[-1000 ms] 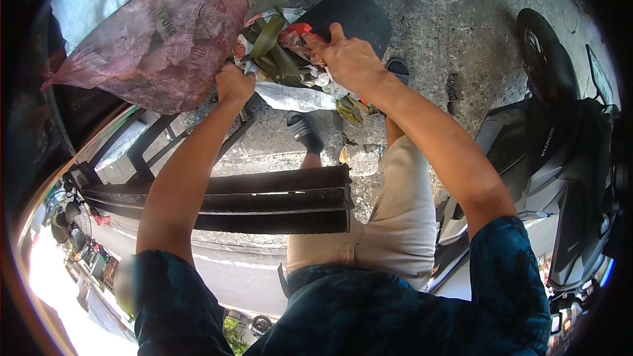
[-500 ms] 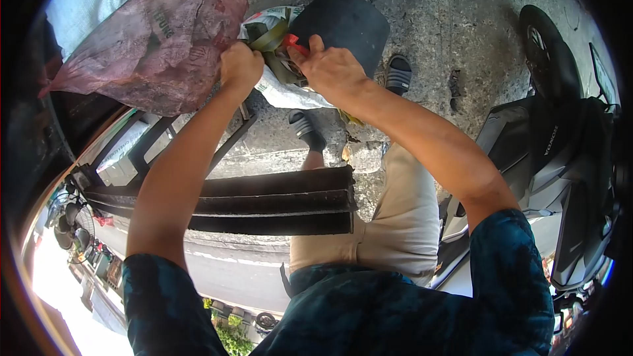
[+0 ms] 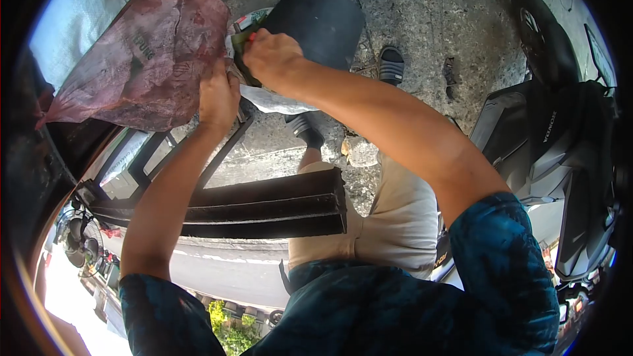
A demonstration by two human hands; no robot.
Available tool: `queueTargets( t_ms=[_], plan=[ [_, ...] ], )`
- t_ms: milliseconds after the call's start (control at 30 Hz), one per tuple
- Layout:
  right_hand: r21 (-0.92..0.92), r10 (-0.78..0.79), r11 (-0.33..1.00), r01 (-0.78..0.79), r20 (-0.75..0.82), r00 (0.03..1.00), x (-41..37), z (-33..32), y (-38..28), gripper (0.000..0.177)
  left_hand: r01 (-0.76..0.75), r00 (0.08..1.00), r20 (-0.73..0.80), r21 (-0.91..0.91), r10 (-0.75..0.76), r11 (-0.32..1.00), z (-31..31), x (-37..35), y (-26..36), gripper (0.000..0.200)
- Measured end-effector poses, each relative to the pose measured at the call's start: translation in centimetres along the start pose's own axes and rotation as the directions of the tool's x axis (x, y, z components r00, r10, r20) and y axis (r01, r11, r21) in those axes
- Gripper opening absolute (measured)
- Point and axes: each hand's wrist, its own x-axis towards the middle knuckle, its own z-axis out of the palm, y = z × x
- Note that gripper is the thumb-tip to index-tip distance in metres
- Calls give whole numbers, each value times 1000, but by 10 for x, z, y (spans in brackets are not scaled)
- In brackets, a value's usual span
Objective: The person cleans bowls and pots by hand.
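Note:
My left hand is at the right edge of a reddish translucent bag, its fingers bent against the bag beside a white sack. What those fingers hold is hidden. Just right of it, my right hand is closed over the white sack's opening, where green strips and a bit of red show at its fingertips. What it grips is too small to name. A dark bucket-like container stands right behind my right hand.
A dark metal beam lies across below my forearms. A parked motorcycle is on the right. Sandals are on the concrete ground. A pale woven sack is at the upper left, a fan at the lower left.
Both hands have moved left, my right hand further, and now they are closer together. My left hand has turned more upright and sits lower. The view has shifted slightly.

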Motion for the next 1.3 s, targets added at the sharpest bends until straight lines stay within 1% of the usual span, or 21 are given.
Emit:
queueTargets(
  t_ms=[33,67,133,200,267,333,400,533,600,667,733,800,867,967,1000,1033,1067,1100,1133,1267,1300],
  plan=[
    [1,-2,1000,2,6,1000,7,-5,-3,28,59,989,132,80,-70,995,-5,4,0,20],
    [-3,11,1000,-11,53,999,15,-10,-7,27,65,988,137,81,-76,995,-8,4,2,20],
    [-4,17,1000,-16,97,995,32,-20,-6,26,-298,929,346,496,129,815,-13,7,18,20],
    [54,77,995,-86,154,985,50,-26,3,27,-357,883,452,466,129,810,-8,0,19,20],
    [38,88,995,-95,161,983,60,-31,14,28,-608,758,515,336,400,719,11,-12,6,21],
    [14,104,994,-108,170,980,64,-38,20,28,-568,744,562,249,361,784,19,-15,18,21],
    [39,85,995,-92,160,983,66,-35,24,32,-588,633,675,101,379,802,30,-17,30,17],
    [89,144,984,-156,127,981,84,-26,22,34,-683,535,627,-74,566,727,51,-29,48,13],
    [154,209,965,-213,46,977,86,-24,24,31,-671,582,496,-155,645,725,48,-23,51,10],
    [181,186,965,-191,44,982,74,-29,27,32,-571,620,448,-305,644,762,19,-11,56,10],
    [217,160,962,-164,33,987,57,-38,25,34,-512,638,502,-291,584,808,6,-18,41,9],
    [389,98,916,-94,9,995,35,-42,21,33,-404,748,476,-227,463,886,-6,-29,34,6],
    [336,3,941,47,-148,989,8,-23,19,33,-361,772,489,-188,406,913,-13,-31,33,3],
    [437,69,897,71,-297,952,-19,-5,24,30,-427,844,331,-58,421,902,-19,-27,30,15],
    [438,75,896,71,-307,949,-24,2,22,30,-246,962,131,36,240,969,-10,-29,25,26],
    [481,110,874,74,-343,933,-30,7,19,32,-44,995,-89,85,51,995,0,-29,21,39],
    [524,147,848,79,-377,915,-36,11,17,34,-59,994,-86,92,67,994,11,-24,17,39],
    [560,162,826,64,-345,924,-42,9,13,35,309,944,-101,-60,-314,949,25,-13,12,50],
    [560,170,826,65,-358,918,-47,6,10,35,626,759,-60,-208,-648,752,37,0,9,63],
    [751,226,639,166,-390,893,-71,12,6,38,725,680,69,-211,-730,655,55,39,-13,68],
    [804,265,567,180,-385,884,-77,13,7,38,733,677,213,-286,-705,617,48,44,-18,60]
  ],
)
